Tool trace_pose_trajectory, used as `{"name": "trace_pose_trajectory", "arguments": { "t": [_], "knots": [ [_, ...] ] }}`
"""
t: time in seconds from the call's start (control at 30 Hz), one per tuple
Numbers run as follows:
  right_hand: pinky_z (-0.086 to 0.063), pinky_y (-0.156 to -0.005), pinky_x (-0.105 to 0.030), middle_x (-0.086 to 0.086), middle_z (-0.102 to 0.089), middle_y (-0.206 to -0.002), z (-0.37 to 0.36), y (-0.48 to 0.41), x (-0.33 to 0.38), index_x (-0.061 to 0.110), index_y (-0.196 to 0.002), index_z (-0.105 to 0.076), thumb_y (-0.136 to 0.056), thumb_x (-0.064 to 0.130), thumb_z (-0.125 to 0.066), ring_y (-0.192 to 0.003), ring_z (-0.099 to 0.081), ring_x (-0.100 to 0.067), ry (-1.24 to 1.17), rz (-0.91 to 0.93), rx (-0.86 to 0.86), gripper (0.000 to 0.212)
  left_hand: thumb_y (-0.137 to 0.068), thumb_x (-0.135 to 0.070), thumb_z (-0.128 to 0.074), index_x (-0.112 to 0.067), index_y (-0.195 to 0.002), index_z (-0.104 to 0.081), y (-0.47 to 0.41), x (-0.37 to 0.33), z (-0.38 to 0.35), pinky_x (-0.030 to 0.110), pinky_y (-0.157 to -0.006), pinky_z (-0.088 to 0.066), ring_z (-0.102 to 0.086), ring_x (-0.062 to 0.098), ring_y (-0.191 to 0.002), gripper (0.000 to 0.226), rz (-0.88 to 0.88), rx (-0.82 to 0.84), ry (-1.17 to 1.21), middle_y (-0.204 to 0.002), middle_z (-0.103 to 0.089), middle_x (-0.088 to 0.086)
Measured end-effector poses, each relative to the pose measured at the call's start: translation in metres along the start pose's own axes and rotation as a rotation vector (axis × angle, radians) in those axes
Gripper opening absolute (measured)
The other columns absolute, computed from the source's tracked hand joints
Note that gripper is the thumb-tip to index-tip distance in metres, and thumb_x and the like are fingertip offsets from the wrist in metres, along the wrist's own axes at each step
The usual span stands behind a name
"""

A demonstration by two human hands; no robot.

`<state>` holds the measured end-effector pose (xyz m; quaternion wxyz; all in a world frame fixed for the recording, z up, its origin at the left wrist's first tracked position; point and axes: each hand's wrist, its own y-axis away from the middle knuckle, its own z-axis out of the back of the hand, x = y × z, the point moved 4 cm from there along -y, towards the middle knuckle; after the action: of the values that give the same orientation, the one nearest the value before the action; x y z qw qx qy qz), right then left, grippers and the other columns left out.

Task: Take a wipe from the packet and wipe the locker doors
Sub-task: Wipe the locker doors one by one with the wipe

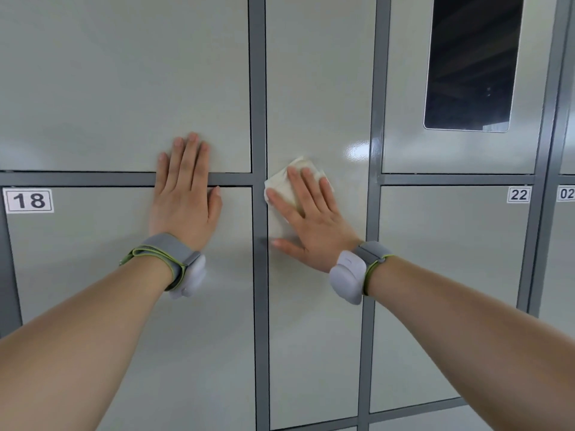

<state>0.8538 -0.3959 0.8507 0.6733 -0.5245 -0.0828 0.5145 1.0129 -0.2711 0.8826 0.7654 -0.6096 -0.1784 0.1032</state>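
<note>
From the head camera, both bare arms reach out to a wall of pale lockers set in a grey frame (pixel 258 88). The left hand (pixel 183 194) lies flat and released, fingers straight and close together. Its palm is on the door marked 18 (pixel 124 275) and its fingertips are on the door above (pixel 124 82), so it spans the frame bar between them.

Over on the right, the right hand (pixel 311 219) is flat too, fingers spread and gripping nothing. It presses a folded white wipe (pixel 281 185) against the tall middle door (pixel 317 88), close to that door's left edge. The wipe peeks out above the fingertips and to the left of the fingers, level with the horizontal bar.

Each wrist wears a grey band with a pale pod: left wristband (pixel 174 259), right wristband (pixel 357 272). Far right, a dark glossy screen (pixel 473 60) sits in the upper door, and below it is the door with the label 22 (pixel 518 194). The 18 label (pixel 28 200) is at the far left.
</note>
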Motion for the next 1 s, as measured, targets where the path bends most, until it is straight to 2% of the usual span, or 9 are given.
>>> {"name": "trace_pose_trajectory", "arguments": {
  "t": [0.1,0.3,0.37,0.57,0.67,0.77,0.83,0.93,1.0],
  "knots": [
    [0.000,-0.115,-0.049,-0.020,-0.011,-0.156,0.005,-0.001,-0.005,0.024,-0.148,-0.027,-0.089,0.061,-0.028,-0.144,-0.005,-0.038,0.007,0.012,0.014,0.070,-0.090,-0.025,-0.030,0.003,-0.146,-0.022,0.002,-0.002,-0.001,0.034,-0.116,0.008,-0.014,0.035,-0.142,0.063,0.005,0.004,-0.022,-0.154,-0.020,0.020],
    [0.022,-0.110,-0.038,-0.014,0.013,-0.157,0.025,-0.043,-0.010,0.030,-0.150,-0.006,-0.079,0.067,-0.007,-0.143,0.018,-0.033,-0.076,-0.205,0.043,0.080,-0.091,-0.025,-0.028,0.003,-0.146,-0.022,0.004,-0.004,-0.004,0.035,-0.117,0.007,-0.014,0.032,-0.143,0.062,0.018,-0.004,-0.049,-0.154,-0.020,0.020],
    [0.021,-0.111,-0.041,-0.016,0.015,-0.156,0.024,-0.046,-0.006,0.029,-0.151,-0.005,-0.078,0.069,-0.008,-0.142,0.020,-0.035,-0.077,-0.209,0.046,0.083,-0.091,-0.025,-0.028,0.003,-0.146,-0.022,0.004,-0.003,-0.004,0.035,-0.117,0.007,-0.014,0.032,-0.143,0.062,0.015,-0.009,-0.044,-0.154,-0.021,0.019],
    [0.005,-0.115,-0.050,-0.025,-0.005,-0.155,0.004,-0.014,0.001,0.023,-0.149,-0.019,-0.084,0.064,-0.035,-0.143,0.002,-0.042,0.010,-0.015,-0.004,0.079,-0.091,-0.025,-0.028,0.003,-0.146,-0.022,0.003,-0.001,-0.002,0.033,-0.117,0.008,-0.015,0.034,-0.143,0.062,0.018,-0.009,-0.031,-0.154,-0.021,0.020],
    [0.001,-0.115,-0.050,-0.026,-0.010,-0.154,0.000,0.002,0.001,0.023,-0.147,-0.020,-0.085,0.064,-0.035,-0.143,-0.003,-0.042,0.029,0.025,0.009,0.076,-0.091,-0.025,-0.029,0.003,-0.145,-0.023,0.004,-0.002,-0.002,0.033,-0.117,0.009,-0.016,0.035,-0.142,0.061,0.020,-0.008,-0.031,-0.153,-0.021,0.021],
    [-0.001,-0.117,-0.048,-0.022,-0.012,-0.155,0.007,0.002,-0.008,0.023,-0.147,-0.029,-0.087,0.062,-0.032,-0.144,-0.006,-0.039,0.013,0.031,0.017,0.071,-0.091,-0.025,-0.029,0.002,-0.146,-0.023,0.005,-0.003,-0.003,0.031,-0.117,0.011,-0.016,0.035,-0.142,0.062,0.034,-0.004,-0.025,-0.154,-0.021,0.020],
    [0.002,-0.117,-0.046,-0.021,-0.008,-0.156,0.015,-0.008,-0.019,0.025,-0.148,-0.027,-0.087,0.062,-0.027,-0.144,-0.002,-0.038,-0.012,-0.033,0.021,0.072,-0.091,-0.025,-0.028,0.002,-0.146,-0.023,0.005,-0.004,-0.004,0.030,-0.117,0.011,-0.015,0.035,-0.142,0.062,0.043,-0.006,-0.028,-0.154,-0.021,0.020],
    [0.013,-0.115,-0.041,-0.019,0.006,-0.156,0.022,-0.022,-0.025,0.026,-0.150,-0.015,-0.082,0.067,-0.015,-0.144,0.011,-0.036,-0.053,-0.174,0.039,0.080,-0.091,-0.026,-0.027,0.001,-0.146,-0.022,0.004,-0.005,-0.004,0.030,-0.117,0.011,-0.014,0.033,-0.143,0.062,0.052,-0.009,-0.031,-0.154,-0.020,0.019],
    [0.018,-0.113,-0.040,-0.020,0.010,-0.156,0.020,-0.021,-0.019,0.025,-0.151,-0.010,-0.081,0.068,-0.014,-0.143,0.015,-0.037,-0.063,-0.188,0.051,0.083,-0.091,-0.027,-0.027,0.001,-0.147,-0.021,0.004,-0.005,-0.004,0.031,-0.116,0.011,-0.013,0.033,-0.143,0.062,0.050,-0.003,-0.040,-0.154,-0.019,0.019]
  ]
}}
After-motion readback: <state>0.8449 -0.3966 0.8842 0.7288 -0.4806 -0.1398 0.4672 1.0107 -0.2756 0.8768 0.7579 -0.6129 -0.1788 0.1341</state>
